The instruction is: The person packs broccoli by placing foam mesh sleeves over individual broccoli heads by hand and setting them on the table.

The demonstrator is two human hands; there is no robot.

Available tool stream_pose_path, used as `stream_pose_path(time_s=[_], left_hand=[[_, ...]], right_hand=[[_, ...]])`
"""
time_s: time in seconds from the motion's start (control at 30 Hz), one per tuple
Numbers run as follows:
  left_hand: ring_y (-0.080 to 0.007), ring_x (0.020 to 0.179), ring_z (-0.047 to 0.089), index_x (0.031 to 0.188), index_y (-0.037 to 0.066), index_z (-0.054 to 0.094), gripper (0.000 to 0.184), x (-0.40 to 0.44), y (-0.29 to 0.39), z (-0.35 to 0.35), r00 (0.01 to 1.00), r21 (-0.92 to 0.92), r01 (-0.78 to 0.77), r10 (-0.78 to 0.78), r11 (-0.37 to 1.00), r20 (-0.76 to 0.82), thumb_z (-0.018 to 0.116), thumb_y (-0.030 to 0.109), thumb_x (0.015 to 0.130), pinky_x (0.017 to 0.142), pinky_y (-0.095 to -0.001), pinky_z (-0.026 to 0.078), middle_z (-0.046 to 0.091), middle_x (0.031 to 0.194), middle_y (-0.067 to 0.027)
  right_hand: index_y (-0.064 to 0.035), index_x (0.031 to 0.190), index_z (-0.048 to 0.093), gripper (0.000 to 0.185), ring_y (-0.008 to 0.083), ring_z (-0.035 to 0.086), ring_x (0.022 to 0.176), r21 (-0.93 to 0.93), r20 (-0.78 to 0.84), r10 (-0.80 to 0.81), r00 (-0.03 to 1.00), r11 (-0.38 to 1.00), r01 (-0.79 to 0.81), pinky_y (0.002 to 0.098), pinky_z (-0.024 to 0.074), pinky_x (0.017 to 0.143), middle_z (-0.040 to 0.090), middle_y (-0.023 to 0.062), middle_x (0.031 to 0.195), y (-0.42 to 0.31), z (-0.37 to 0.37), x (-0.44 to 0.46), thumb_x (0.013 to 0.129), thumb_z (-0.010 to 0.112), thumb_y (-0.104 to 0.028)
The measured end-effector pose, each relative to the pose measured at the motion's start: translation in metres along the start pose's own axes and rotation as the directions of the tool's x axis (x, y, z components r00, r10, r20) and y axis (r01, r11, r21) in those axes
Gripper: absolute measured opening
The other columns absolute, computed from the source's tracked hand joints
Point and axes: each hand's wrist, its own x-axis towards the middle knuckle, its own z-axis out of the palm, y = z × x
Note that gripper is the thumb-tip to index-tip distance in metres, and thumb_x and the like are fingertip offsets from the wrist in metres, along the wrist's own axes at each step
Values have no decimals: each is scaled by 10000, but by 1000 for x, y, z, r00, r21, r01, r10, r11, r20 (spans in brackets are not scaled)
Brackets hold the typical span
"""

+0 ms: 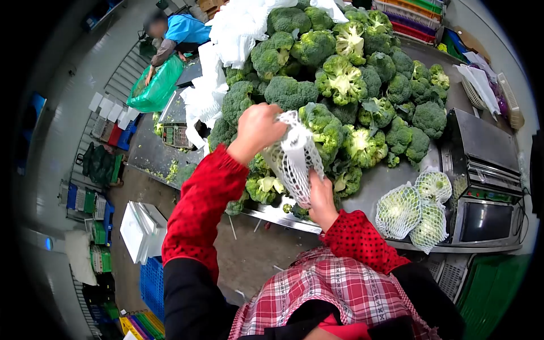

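Note:
A white foam net sleeve (296, 156) is stretched between my two hands, in front of the broccoli pile. My left hand (259, 130) is closed on its upper end, fingers curled over the edge. My right hand (322, 201) grips the lower right side, thumb pointing up along the mesh. Something pale green shows through the net, but I cannot make out its shape. Just behind the sleeve sits a broccoli head (322, 129), one of several loose heads heaped on the metal table (371, 190).
Net-wrapped heads (399, 211) lie at the table's right, beside a metal machine (484, 170) with a dark panel. White foam nets (241, 34) are piled at the back left. Another person (184, 31) handles a green bag (156, 85). White boxes (141, 232) stand at the left.

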Motion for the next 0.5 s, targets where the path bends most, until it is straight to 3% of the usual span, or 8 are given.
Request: stream_pose_path(time_s=[0.07, 0.2, 0.23, 0.27, 0.33, 0.43, 0.47, 0.5], left_hand=[[-346, 728, 634, 829, 44, 702, 265, 19, -22, 23, 987, 238, -148, 128, 960, 100, 654, 253, 673, 674, -415, 530, 646, 735, -162], [-338, 811, 656, 738, 61, 683, 291, 18, -24, 17, 869, 342, 116, -262, 932, 419, 627, 346, 722, 696, -414, 530, 671, 810, -151], [-335, 784, 653, 756, 57, 677, 281, 7, -36, 12, 909, 244, 95, -184, 965, 375, 617, 331, 743, 668, -423, 519, 668, 806, -154], [-341, 741, 639, 779, 55, 663, 238, -14, -73, 16, 930, 160, -362, 344, 918, 132, 611, 287, 771, 633, -442, 497, 659, 785, -161], [-344, 683, 615, 772, 33, 634, 211, -47, -64, 6, 982, -193, 172, -151, 966, 117, 619, 243, 785, 599, -414, 477, 636, 744, -166], [-179, 651, 615, 808, -14, 612, 161, -106, -84, 42, 839, -739, 368, -545, 564, 2, 577, 137, 851, 588, -277, 447, 653, 733, -77], [-139, 711, 625, 886, -26, 627, 168, -119, -75, 36, 906, -695, 245, -415, 676, -84, 551, 124, 888, 627, -268, 479, 667, 817, -53], [-152, 733, 632, 933, -32, 624, 195, -126, -70, 35, 833, -923, 228, -552, 309, 21, 548, 145, 900, 653, -278, 496, 668, 856, -64]], right_hand=[[50, 1089, 538, 354, 182, 620, 763, 2, 75, 99, 992, 995, -100, 321, 496, 654, 639, 134, 951, -3, 6, 1, 969, 439, -269], [61, 1043, 552, 442, 172, 612, 772, 148, 6, 88, 996, 985, -88, 314, 488, 679, 639, 119, 940, 20, 16, 14, 936, 490, -363], [49, 1080, 548, 400, 158, 603, 824, 173, 5, 102, 995, 980, -102, 297, 485, 724, 631, 105, 991, 23, 15, 16, 943, 474, -320], [49, 1080, 548, 400, 158, 603, 824, 177, 2, 108, 994, 978, -107, 297, 485, 724, 631, 105, 991, 23, 15, 15, 943, 474, -320], [23, 1113, 544, 348, 145, 592, 851, 163, 71, 31, 997, 986, -42, 295, 482, 753, 623, 82, 1026, 26, 15, 10, 949, 457, -272], [6, 1118, 537, 279, 124, 545, 908, 64, 154, -144, 977, 989, 136, 279, 441, 825, 605, 57, 1026, 29, 18, 6, 958, 434, -198], [8, 1107, 539, 271, 118, 533, 919, 6, 184, -198, 963, 980, 201, 270, 429, 837, 600, 53, 1019, 29, 22, 8, 959, 431, -192], [10, 1085, 546, 256, 118, 520, 920, -104, 198, -217, 956, 965, 241, 262, 418, 841, 588, 45, 1004, 33, 22, 11, 943, 438, -174]])
